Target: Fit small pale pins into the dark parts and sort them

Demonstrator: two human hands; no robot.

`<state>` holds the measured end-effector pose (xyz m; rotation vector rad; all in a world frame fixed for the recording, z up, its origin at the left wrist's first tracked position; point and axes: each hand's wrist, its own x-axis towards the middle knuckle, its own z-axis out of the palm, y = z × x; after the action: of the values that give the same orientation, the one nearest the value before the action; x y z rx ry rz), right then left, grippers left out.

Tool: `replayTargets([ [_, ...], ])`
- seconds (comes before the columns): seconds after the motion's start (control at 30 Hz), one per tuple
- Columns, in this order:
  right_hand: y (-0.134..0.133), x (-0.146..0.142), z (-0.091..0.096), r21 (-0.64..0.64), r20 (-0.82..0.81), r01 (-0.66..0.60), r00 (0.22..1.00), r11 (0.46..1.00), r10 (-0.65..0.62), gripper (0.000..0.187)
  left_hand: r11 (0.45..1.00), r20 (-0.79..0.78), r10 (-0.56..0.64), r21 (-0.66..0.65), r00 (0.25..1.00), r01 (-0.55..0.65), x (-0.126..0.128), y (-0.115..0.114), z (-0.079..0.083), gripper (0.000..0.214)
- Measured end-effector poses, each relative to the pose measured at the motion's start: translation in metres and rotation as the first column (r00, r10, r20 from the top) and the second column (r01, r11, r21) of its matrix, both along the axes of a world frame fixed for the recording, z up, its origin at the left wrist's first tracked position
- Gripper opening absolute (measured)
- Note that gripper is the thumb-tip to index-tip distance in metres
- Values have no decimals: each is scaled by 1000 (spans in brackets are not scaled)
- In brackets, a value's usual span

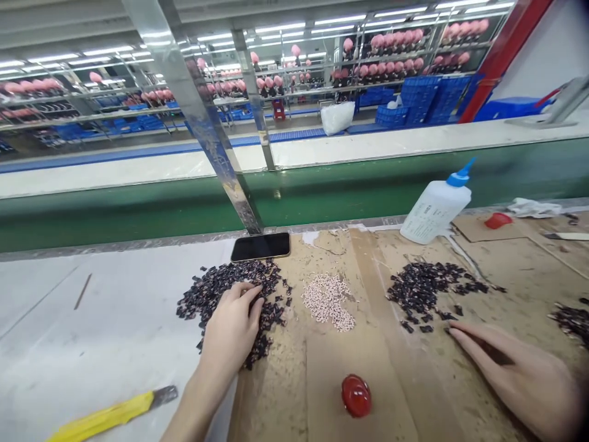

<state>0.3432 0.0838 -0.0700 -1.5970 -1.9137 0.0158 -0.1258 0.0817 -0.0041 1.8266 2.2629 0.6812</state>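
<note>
My left hand (232, 322) rests on a heap of small dark flat pieces (207, 291), its fingers curled and the thumb close to the forefinger. Whatever lies between those fingertips is too small to make out. Over at the right, my right hand (519, 365) pinches a small dark piece at its fingertips, just beside a second heap of dark pieces (418, 288). Between the two heaps lies a patch of tiny pale pink pieces (327, 298). A shiny red oval dome (356, 396) sits on the cardboard (322, 368) nearer to me.
A phone (261, 247) lies behind the left heap. A white squeeze bottle with a blue nozzle (435, 212) stands tilted at the back. Further right are a red cap (497, 220) and more dark pieces (573, 322). A yellow-handled blade (110, 414) lies front left; a metal post (202, 123) rises behind.
</note>
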Motion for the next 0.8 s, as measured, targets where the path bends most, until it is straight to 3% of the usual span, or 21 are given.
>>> replayTargets([
  [0.1, 4, -15, 20, -5, 135, -48, 990, 999, 48, 37, 999, 5, -47, -24, 999, 47, 0, 3, 0, 36],
  [0.23, 9, -65, 51, 13, 37, -137, 990, 991, 136, 27, 998, 37, -65, -16, 997, 65, -3, 6, 5, 32],
  [0.3, 12, -102, 65, -96, -9, -290, 957, 952, 290, 23, 999, 60, -38, 13, 997, 37, -4, 4, 8, 30],
  [0.4, 20, -155, 78, -275, 13, -451, 881, 849, 472, 23, 997, 114, -11, 74, 993, 2, -1, -11, 13, 32],
  [0.5, 29, -185, 79, -293, 37, -513, 837, 807, 546, 19, 992, 290, 27, 114, 957, -62, 12, -39, 14, 29],
  [0.57, 34, -195, 73, -302, 56, -531, 819, 792, 571, 18, 982, 615, 135, 18, 777, -186, 26, -59, 14, 26],
  [0.63, 37, -199, 67, -317, 81, -533, 809, 785, 582, 18, 966, 852, 197, -84, 485, -244, 45, -75, 14, 29],
  [0.7, 39, -202, 62, -329, 100, -522, 809, 787, 579, 20, 937, 955, 204, -128, 213, -325, 65, -84, 16, 30],
  [0.73, 40, -203, 61, -333, 105, -517, 811, 788, 576, 21, 923, 971, 205, -149, 125, -354, 73, -87, 18, 30],
  [0.8, 41, -204, 60, -334, 103, -511, 815, 792, 570, 23, 914, 980, 192, -160, 48, -373, 87, -88, 22, 30],
])
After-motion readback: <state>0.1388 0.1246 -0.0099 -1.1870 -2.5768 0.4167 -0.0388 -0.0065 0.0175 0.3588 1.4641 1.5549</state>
